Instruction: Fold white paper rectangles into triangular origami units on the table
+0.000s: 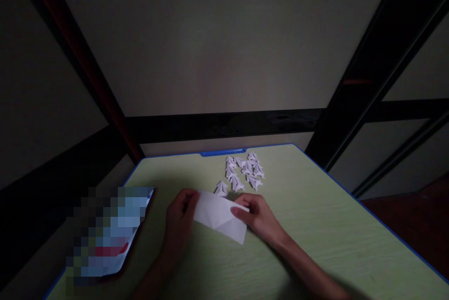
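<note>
A white sheet of paper (218, 214), creased and roughly rectangular, is held up between my two hands just above the table. My left hand (181, 211) pinches its left end near the upper corner. On the right side, my right hand (257, 216) grips the paper with the thumb laid on its face and the fingers behind it. Just beyond the sheet lies a small folded paper figure (221, 189). Several more folded paper figures (247, 167) of the same pointed shape are grouped farther back.
The light green table (315, 225) has a blue rim and a blue handle-like piece (224, 152) at its far edge. At the left lies a flat device (122, 230), its screen partly blurred out. Panelled walls or doors (224, 47) stand close behind the table.
</note>
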Demonstrator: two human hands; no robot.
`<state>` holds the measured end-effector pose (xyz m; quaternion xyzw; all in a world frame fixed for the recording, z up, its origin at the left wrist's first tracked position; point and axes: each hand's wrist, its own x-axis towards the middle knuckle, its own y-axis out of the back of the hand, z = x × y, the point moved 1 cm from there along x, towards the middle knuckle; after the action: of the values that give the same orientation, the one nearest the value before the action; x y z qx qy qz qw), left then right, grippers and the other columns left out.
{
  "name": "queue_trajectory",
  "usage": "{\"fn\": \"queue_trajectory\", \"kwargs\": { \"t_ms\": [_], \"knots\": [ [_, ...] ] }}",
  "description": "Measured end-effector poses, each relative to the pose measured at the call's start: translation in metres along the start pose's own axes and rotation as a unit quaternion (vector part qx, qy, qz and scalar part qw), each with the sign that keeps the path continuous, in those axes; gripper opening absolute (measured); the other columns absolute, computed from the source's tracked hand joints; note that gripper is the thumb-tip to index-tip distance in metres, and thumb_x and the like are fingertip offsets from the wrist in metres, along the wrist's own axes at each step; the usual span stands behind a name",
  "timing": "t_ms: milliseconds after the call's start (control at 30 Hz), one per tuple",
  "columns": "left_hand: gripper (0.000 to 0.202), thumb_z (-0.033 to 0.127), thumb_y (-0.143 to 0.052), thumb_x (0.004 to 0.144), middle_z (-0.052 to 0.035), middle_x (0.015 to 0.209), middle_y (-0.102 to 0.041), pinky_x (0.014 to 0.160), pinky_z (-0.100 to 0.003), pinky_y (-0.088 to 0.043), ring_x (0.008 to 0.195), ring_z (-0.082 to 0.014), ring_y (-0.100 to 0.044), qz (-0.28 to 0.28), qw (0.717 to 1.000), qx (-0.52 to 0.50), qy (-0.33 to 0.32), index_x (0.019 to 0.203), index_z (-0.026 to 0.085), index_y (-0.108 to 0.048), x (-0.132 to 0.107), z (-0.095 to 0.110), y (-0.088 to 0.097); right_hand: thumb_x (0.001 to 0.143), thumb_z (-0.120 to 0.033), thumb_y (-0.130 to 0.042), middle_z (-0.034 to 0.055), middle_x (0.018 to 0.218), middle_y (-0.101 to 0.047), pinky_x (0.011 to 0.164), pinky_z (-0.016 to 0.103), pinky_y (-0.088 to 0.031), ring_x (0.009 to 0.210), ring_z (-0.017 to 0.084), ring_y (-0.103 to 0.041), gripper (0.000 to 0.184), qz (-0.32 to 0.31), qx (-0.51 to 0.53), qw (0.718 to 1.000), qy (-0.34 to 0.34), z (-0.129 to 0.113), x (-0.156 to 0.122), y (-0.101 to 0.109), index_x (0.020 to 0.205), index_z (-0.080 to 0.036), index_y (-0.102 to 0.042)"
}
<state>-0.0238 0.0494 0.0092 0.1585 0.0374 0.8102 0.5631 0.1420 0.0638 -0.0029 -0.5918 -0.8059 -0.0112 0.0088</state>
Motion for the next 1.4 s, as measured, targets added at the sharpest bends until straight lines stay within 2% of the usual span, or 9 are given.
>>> {"fn": "queue_trajectory", "kwargs": {
  "t_ms": [133,200,300,400,567,767,1033,1233,1400],
  "knots": [
    [0.013,0.025,-0.052,0.063,0.0054,0.043,-0.046,0.037,-0.017,-0.030,0.040,-0.0079,-0.041,-0.086,0.995,-0.044,0.037,0.055,0.015,-0.050,-0.007,0.000,-0.010,0.058,-0.026,-0.062,-0.0025,0.051,-0.048,0.042,0.019,-0.027,0.043,0.006,-0.040,0.017,-0.087,0.031,0.995,-0.031,-0.003,-0.004,-0.005,0.058,-0.012,-0.053],
    [0.010,0.023,-0.053,0.062,0.0055,0.045,-0.048,0.037,-0.016,-0.031,0.040,-0.0075,-0.042,-0.108,0.990,-0.076,0.053,0.057,0.015,-0.049,-0.011,0.001,-0.015,0.057,-0.027,-0.063,-0.0027,0.050,-0.048,0.040,0.018,-0.026,0.042,0.006,-0.039,0.019,-0.088,0.051,0.994,-0.043,-0.002,-0.005,-0.009,0.055,-0.012,-0.051],
    [0.011,0.021,-0.057,0.059,0.0043,0.051,-0.053,0.039,-0.017,-0.035,0.043,-0.0090,-0.047,-0.137,0.982,-0.110,0.075,0.065,0.015,-0.049,-0.015,0.002,-0.020,0.057,-0.030,-0.063,-0.0036,0.049,-0.047,0.040,0.018,-0.025,0.041,0.005,-0.039,0.023,-0.035,0.100,0.994,-0.038,0.003,-0.005,-0.013,0.056,-0.013,-0.048],
    [0.011,0.021,-0.057,0.062,0.0000,0.061,-0.058,0.050,-0.021,-0.042,0.059,-0.0140,-0.055,-0.172,0.974,-0.128,0.071,0.068,0.014,-0.051,-0.016,-0.001,-0.022,0.059,-0.033,-0.062,-0.0048,0.048,-0.045,0.039,0.018,-0.025,0.040,0.005,-0.036,0.025,0.016,0.123,0.992,-0.032,0.006,-0.005,-0.015,0.058,-0.013,-0.046],
    [0.010,0.022,-0.056,0.063,0.0015,0.053,-0.056,0.050,-0.022,-0.042,0.053,-0.0132,-0.054,-0.169,0.974,-0.126,0.085,0.060,0.014,-0.050,-0.013,-0.008,-0.024,0.058,-0.033,-0.061,-0.0047,0.045,-0.040,0.040,0.018,-0.024,0.041,0.005,-0.033,0.027,0.034,0.084,0.996,-0.023,0.006,-0.004,-0.015,0.049,-0.012,-0.046],
    [0.010,0.020,-0.056,0.062,-0.0019,0.066,-0.063,0.058,-0.025,-0.043,0.061,-0.0153,-0.057,-0.233,0.956,-0.148,0.098,0.069,0.014,-0.055,-0.015,-0.007,-0.027,0.057,-0.032,-0.061,-0.0048,0.042,-0.039,0.039,0.018,-0.023,0.040,0.005,-0.031,0.027,0.102,0.078,0.991,-0.020,0.006,-0.002,-0.010,0.046,-0.011,-0.048],
    [0.015,0.025,-0.055,0.061,-0.0003,0.051,-0.056,0.049,-0.022,-0.037,0.054,-0.0146,-0.052,-0.289,0.948,-0.082,0.104,0.054,0.012,-0.054,-0.014,-0.011,-0.023,0.052,-0.023,-0.066,-0.0044,0.047,-0.047,0.041,0.018,-0.031,0.043,0.006,-0.039,0.018,0.007,0.050,0.999,-0.013,0.004,0.001,-0.001,0.053,-0.012,-0.052],
    [0.015,0.025,-0.052,0.062,0.0025,0.047,-0.051,0.042,-0.018,-0.031,0.046,-0.0095,-0.045,-0.251,0.959,-0.080,0.108,0.053,0.013,-0.050,-0.013,-0.009,-0.024,0.056,-0.024,-0.063,-0.0053,0.036,-0.043,0.034,0.016,-0.023,0.034,0.003,-0.033,0.025,0.020,-0.007,1.000,-0.022,0.005,0.002,0.007,0.041,-0.011,-0.049],
    [0.016,0.027,-0.058,0.056,-0.0003,0.052,-0.059,0.042,-0.019,-0.031,0.045,-0.0107,-0.048,-0.225,0.954,-0.123,0.153,0.059,0.012,-0.056,-0.010,-0.005,-0.022,0.059,-0.029,-0.062,-0.0004,0.042,-0.056,0.037,0.017,-0.034,0.037,0.006,-0.046,0.022,-0.053,0.017,0.998,-0.023,0.000,0.006,0.015,0.047,-0.010,-0.059]
  ]
}}
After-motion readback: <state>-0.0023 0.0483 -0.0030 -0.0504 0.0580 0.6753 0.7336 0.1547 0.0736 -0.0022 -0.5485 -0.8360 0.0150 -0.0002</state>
